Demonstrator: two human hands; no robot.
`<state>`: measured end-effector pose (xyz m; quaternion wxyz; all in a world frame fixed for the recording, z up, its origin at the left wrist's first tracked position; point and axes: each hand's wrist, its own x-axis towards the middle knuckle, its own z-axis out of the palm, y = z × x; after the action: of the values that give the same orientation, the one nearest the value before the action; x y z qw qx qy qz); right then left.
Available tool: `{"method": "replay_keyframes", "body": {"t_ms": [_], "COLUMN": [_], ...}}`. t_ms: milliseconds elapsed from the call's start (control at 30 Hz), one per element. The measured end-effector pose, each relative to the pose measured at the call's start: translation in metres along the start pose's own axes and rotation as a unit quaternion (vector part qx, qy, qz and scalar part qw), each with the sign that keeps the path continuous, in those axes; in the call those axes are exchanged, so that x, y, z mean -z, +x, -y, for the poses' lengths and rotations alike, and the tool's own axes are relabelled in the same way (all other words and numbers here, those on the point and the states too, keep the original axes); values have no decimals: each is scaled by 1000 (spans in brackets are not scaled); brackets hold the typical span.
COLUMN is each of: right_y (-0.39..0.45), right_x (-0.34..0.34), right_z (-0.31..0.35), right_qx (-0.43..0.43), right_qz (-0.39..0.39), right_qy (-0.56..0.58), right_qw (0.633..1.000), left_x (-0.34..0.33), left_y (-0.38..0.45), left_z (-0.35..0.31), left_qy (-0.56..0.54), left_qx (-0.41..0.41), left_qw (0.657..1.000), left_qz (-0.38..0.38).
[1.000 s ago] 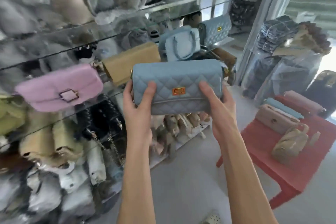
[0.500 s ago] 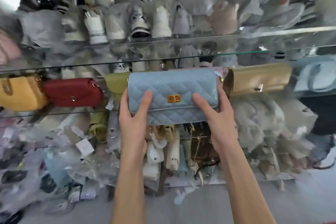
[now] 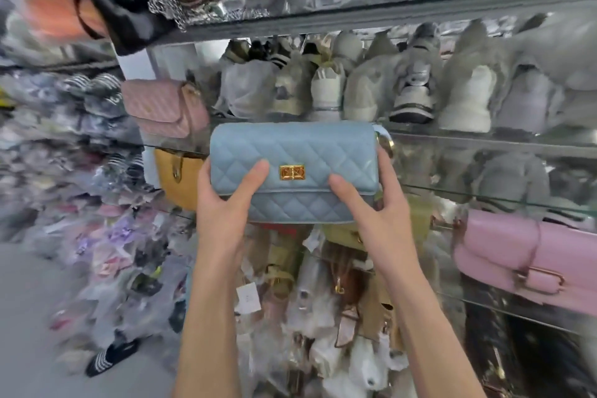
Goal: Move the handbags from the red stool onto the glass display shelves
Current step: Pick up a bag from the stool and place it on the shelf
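Holding the pale-blue quilted leather handbag with a gold turn-lock clasp (image 3: 294, 171) up in front of the glass display shelf (image 3: 468, 142), the person gripped it at both ends; the left hand (image 3: 223, 203) had its thumb laid across the front flap and its fingers curled behind; the right hand (image 3: 374, 203) mirrored that hold at the right end, beside a gold ring fitting. The bag looked light, softly padded yet firm enough to keep its box shape; its smooth skin seemed a little slippery, so a two-ended grip suited it, clear of the clasp. Just left, a pink quilted bag (image 3: 164, 110) sat on the shelf; far right lay a pink buckled bag (image 3: 523, 255).
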<state>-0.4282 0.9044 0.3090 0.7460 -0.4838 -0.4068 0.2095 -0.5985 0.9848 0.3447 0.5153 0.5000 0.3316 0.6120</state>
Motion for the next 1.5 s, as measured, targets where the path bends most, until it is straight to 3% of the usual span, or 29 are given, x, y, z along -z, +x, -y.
{"method": "replay_keyframes", "body": {"t_ms": [200,400,667,800,1033,1267,1500], "right_y": [43,81,132,155,163,159,154], "right_x": [-67,-123,-175,-181,-179,-176,-180], "right_z": [-25,-27,-46,-56,-64,-64,-63], "right_qx": [35,88,57,40,5,-3,3], "right_qz": [-3,-27,-64,-75,-85,-110,-143], "right_qy": [-37,-30,-48,-101,-188,-220,-223], "right_qw": [999,995,995,991,979,969,964], "left_x": [33,68,72,65,58,59,63], "left_y": [79,148,253,298,314,314,298], "left_z": [5,-3,7,29,69,70,72], "left_qy": [23,63,106,99,103,77,193], "left_qx": [-13,-77,-120,-100,-103,-123,-146], "left_qw": [1000,994,976,975,963,969,955], "left_qz": [-7,54,146,173,225,201,172]}}
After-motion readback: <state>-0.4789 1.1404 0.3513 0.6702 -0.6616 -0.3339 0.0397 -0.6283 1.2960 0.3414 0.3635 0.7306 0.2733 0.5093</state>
